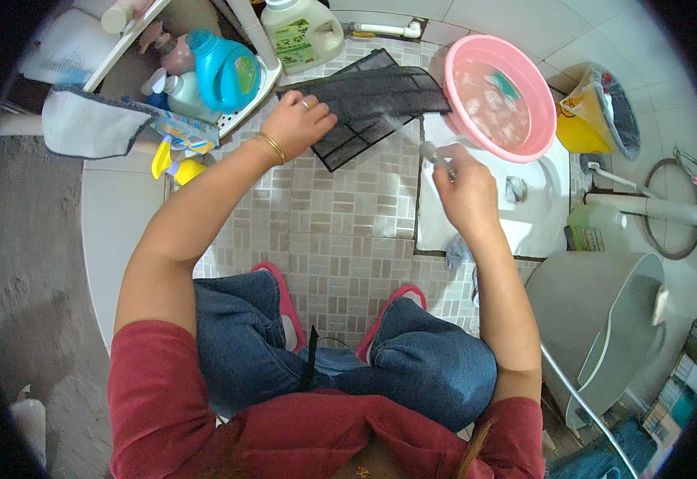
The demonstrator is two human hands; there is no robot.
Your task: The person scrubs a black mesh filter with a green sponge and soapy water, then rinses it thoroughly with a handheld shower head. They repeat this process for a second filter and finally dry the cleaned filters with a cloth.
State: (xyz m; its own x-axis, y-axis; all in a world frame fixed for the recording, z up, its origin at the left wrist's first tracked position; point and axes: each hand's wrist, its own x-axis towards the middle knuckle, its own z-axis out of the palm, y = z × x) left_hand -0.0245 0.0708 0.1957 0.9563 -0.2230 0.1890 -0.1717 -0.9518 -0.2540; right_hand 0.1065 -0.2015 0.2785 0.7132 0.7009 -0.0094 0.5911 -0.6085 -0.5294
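Observation:
My left hand (299,123) grips the left end of a black mesh filter screen (402,87), raised at a slant. Beneath it lies a second, gridded mesh filter screen (351,142) on the tiled floor (354,203). In my right hand (469,188) is a metal spray nozzle (429,151) pointing up and left. A stream of water (397,126) runs from its tip onto the screens. Beside the right end of the upper screen stands a pink plastic basin (547,135), holding cloudy, sudsy water and a green item (506,85).
A white squat toilet (543,197) lies under the basin's near side. At left, a shelf (270,78) bears a blue detergent bottle (225,72); a yellow spray bottle (186,172) is nearer. A large jug (301,36), a yellow bin (582,123) and a grey tub (570,299) stand around.

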